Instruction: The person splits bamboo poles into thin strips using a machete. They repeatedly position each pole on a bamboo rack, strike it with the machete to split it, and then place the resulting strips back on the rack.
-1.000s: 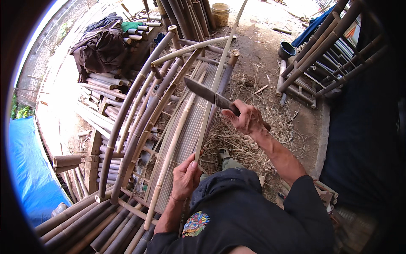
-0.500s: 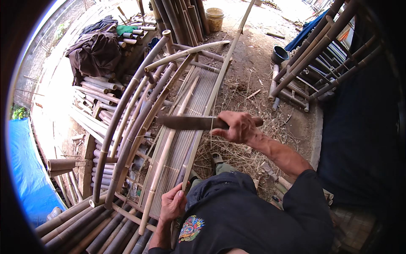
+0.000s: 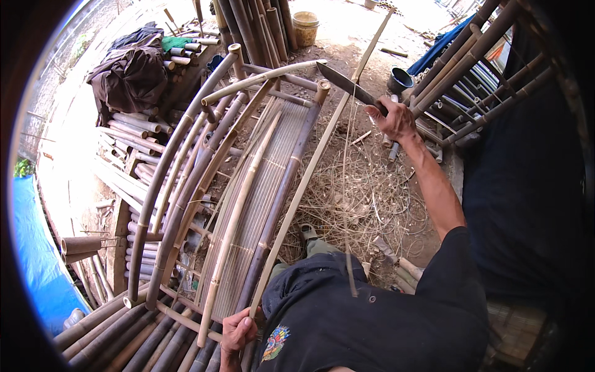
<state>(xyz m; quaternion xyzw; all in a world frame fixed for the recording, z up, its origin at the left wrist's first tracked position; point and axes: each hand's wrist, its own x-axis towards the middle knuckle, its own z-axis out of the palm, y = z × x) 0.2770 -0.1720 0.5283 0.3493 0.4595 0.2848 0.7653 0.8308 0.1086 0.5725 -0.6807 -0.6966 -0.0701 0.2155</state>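
Observation:
My left hand [image 3: 238,332] is closed on the lower end of a long, narrow bamboo strip [image 3: 308,173], which slants up and away to the right. My right hand [image 3: 395,121] grips the handle of a machete [image 3: 347,85], its dark blade pointing up-left and crossing the strip's far part. A thin, blurred sliver [image 3: 346,192] hangs down near the strip toward my lap. Left of the strip stands a bamboo bench with a slatted seat [image 3: 266,186] and a dark front rail [image 3: 280,192]. A loose pale bamboo pole [image 3: 238,229] lies along the seat.
Shavings [image 3: 353,204] litter the ground beyond my legs. Bamboo poles lie stacked at left, near a dark cloth [image 3: 130,80] and a blue tarp [image 3: 46,248]. A bucket [image 3: 305,29] stands at the back, a black basin [image 3: 400,80] near a bamboo frame [image 3: 477,56] at right.
My right hand has moved up and right with the machete, from over the bench seat to the strip's far part. The strip has tilted right, away from the bench. My left hand is slightly lower.

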